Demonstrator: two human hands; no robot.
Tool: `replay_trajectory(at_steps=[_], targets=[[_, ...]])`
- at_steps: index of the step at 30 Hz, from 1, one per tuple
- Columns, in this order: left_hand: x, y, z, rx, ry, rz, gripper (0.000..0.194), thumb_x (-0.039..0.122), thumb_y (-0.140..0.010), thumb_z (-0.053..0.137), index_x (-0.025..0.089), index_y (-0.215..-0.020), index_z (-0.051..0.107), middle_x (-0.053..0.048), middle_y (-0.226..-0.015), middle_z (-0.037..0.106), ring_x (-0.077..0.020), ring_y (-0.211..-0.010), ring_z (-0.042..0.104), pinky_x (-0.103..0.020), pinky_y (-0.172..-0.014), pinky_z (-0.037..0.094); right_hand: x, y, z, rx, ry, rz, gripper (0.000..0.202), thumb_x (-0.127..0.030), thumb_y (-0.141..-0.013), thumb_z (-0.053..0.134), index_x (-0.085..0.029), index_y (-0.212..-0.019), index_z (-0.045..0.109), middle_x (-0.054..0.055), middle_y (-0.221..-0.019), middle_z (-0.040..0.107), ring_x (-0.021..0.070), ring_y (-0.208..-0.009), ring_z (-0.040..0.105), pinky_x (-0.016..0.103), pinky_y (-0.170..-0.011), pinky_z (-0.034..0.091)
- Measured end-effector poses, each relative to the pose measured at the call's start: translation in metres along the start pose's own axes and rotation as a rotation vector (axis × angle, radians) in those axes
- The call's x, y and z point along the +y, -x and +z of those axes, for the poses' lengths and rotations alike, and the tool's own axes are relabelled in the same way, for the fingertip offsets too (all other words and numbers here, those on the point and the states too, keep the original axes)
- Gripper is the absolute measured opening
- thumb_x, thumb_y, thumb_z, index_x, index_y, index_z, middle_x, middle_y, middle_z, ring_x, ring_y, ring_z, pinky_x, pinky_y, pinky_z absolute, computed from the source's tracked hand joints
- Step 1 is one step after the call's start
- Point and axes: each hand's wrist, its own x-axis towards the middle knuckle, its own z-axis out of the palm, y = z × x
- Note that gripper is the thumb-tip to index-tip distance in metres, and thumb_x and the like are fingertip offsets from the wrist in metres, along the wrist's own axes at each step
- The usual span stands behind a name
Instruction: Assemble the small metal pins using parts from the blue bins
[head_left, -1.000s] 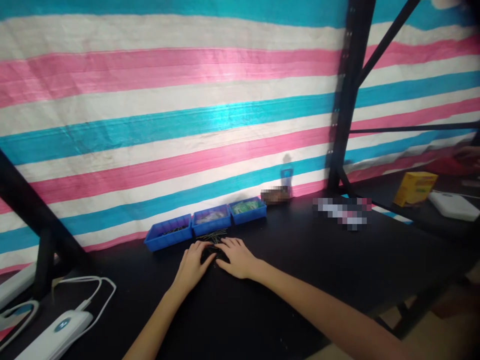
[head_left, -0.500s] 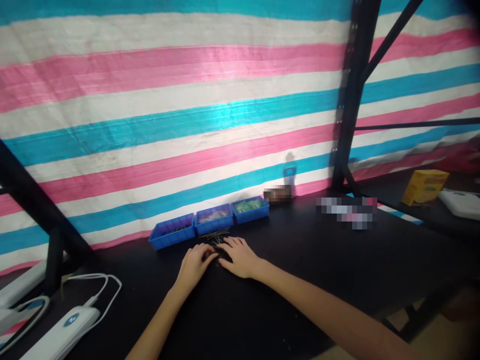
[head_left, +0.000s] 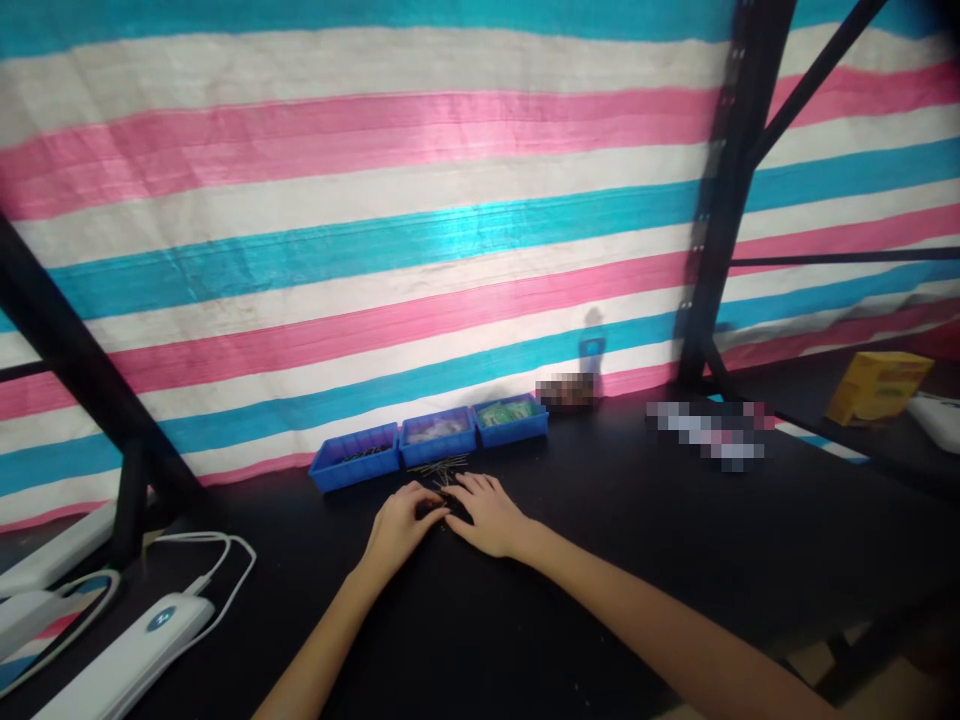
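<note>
My left hand (head_left: 403, 520) rests on the black table, its fingers curled toward the thumb around something small and dark that I cannot make out. Close beside it on the right, my right hand (head_left: 487, 515) lies with fingers spread, its thumb near the left fingertips. Just beyond the fingertips is a loose pile of thin sticks (head_left: 441, 468), partly hidden by the hands. Behind the pile stand three blue trays in a row: the left tray (head_left: 356, 474) holds small dark pieces, the middle tray (head_left: 439, 454) clear or whitish ones, the right tray (head_left: 511, 431) green ones.
A white power bank (head_left: 135, 655) with a cable (head_left: 244, 565) lies at the left. Black metal posts (head_left: 724, 230) rise at both sides before a striped sheet (head_left: 420, 240). A yellow box (head_left: 877, 388) stands far right. Blurred-out items lie right of the trays.
The view has shifted slightly left, so the trays, hands and box appear farther right. Both hands stay close together by the sticks, with little change in pose.
</note>
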Motion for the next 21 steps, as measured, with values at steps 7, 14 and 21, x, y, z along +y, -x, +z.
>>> replay_trajectory(at_steps=[7, 14, 21], targets=[[0.004, 0.001, -0.004, 0.012, -0.030, -0.019, 0.026, 0.043, -0.078, 0.048, 0.023, -0.076, 0.064, 0.000, -0.079, 0.060, -0.0150, -0.068, 0.055, -0.024, -0.058, 0.038, 0.000, 0.000, -0.001, 0.000, 0.000, -0.001, 0.046, -0.043, -0.086, 0.036, -0.020, -0.125, 0.043, 0.011, -0.133, 0.040, 0.0227, -0.122, 0.032, 0.039, -0.099, 0.023], [0.003, 0.001, 0.001, 0.133, 0.128, -0.058, 0.028, 0.044, -0.076, 0.050, 0.020, -0.076, 0.065, 0.000, -0.069, 0.060, -0.0123, -0.057, 0.049, -0.023, -0.055, 0.038, 0.000, -0.001, 0.000, 0.007, 0.010, -0.005, 0.048, -0.042, -0.085, 0.038, -0.017, -0.126, 0.041, 0.012, -0.131, 0.041, 0.0237, -0.120, 0.033, 0.039, -0.098, 0.022], [0.007, -0.001, 0.006, 0.120, 0.299, -0.113, 0.028, 0.043, -0.073, 0.055, 0.018, -0.077, 0.068, -0.003, -0.071, 0.066, -0.0149, -0.062, 0.055, -0.025, -0.059, 0.041, -0.007, -0.002, -0.005, 0.087, -0.025, -0.023, 0.031, -0.038, -0.079, 0.051, -0.019, -0.102, 0.055, 0.006, -0.100, 0.058, 0.0196, -0.094, 0.049, 0.033, -0.081, 0.034]])
